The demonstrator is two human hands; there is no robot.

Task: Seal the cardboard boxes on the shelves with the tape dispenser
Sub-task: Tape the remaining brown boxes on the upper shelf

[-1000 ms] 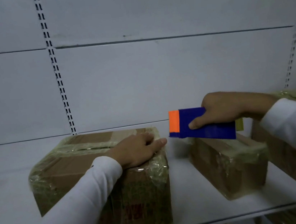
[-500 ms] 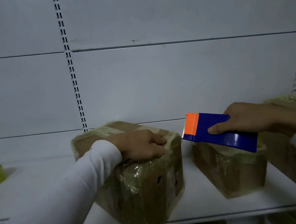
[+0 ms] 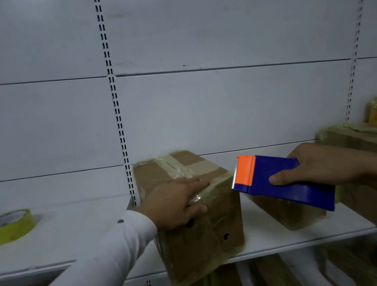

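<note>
Shelving (image 3: 255,237) in white metal carries the work, with a slotted upright (image 3: 115,104) on the back panel. Largest of the goods in hand is the near cardboard box (image 3: 203,244), standing at the front edge of the shelf with one lower corner overhanging it; its long axis runs from the viewer toward the back panel, somewhat skewed to the left. Its surfaces are brown, already crossed on top by bands of yellowish clear tape and wrinkled film along the near top edge, and two small dark holes show in the front face. To its right a second taped box (image 3: 288,213) sits further back, and a larger box (image 3: 362,141) stands at the far right. Left hand (image 3: 178,201) lies on the near top edge of the box, fingers extended over the top and thumb down the front face, bracing it rather than clutching it. Right hand (image 3: 317,166) grips the blue tape dispenser (image 3: 283,178), fingers and thumb curled round the body, its orange toothed end pointing left and hanging just beside the box's upper right edge, apparently not touching. Judged next: bring the teeth leftward onto the top. A yellow tape roll (image 3: 8,226) lies well apart at the left.
</note>
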